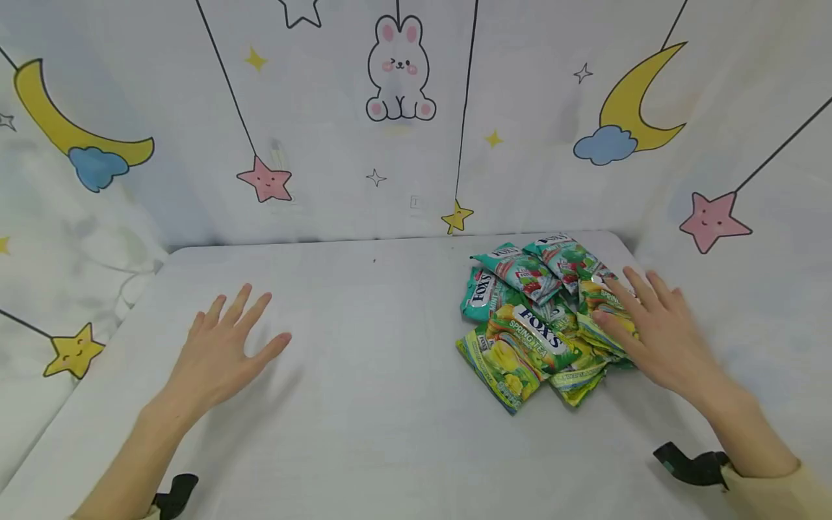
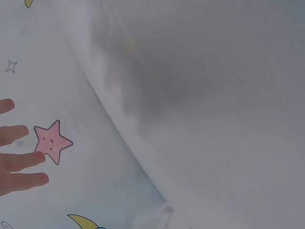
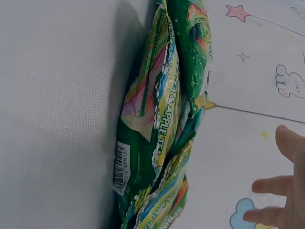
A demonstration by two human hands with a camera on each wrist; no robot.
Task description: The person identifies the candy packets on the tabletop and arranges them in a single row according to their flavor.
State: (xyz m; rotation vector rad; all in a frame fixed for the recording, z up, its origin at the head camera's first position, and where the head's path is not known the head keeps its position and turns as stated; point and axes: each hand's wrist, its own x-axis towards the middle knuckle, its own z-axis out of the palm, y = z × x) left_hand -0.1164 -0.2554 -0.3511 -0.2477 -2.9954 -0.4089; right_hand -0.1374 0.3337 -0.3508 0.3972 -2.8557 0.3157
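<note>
A heap of candy bags lies on the right half of the white table (image 1: pixel 364 375). Its front holds yellow-green bags, with one labelled Spring Tea (image 1: pixel 513 354) on top; teal Fox's bags (image 1: pixel 520 273) are at the back. My right hand (image 1: pixel 663 339) is spread over the heap's right edge, overlapping a bag there in the head view. In the right wrist view, green bags (image 3: pixel 143 138) show their seams and a barcode, and the fingers (image 3: pixel 274 186) are straight. My left hand (image 1: pixel 217 354) hovers over the table's left side, fingers spread, holding nothing; its fingers (image 2: pixel 24 162) are straight in the left wrist view.
Behind the table hangs a white cloth (image 1: pixel 338 144) printed with moons, stars and a rabbit. The table's back edge runs just beyond the heap. A black strap (image 1: pixel 692 466) is at the right wrist, another black strap (image 1: pixel 175 496) at the left.
</note>
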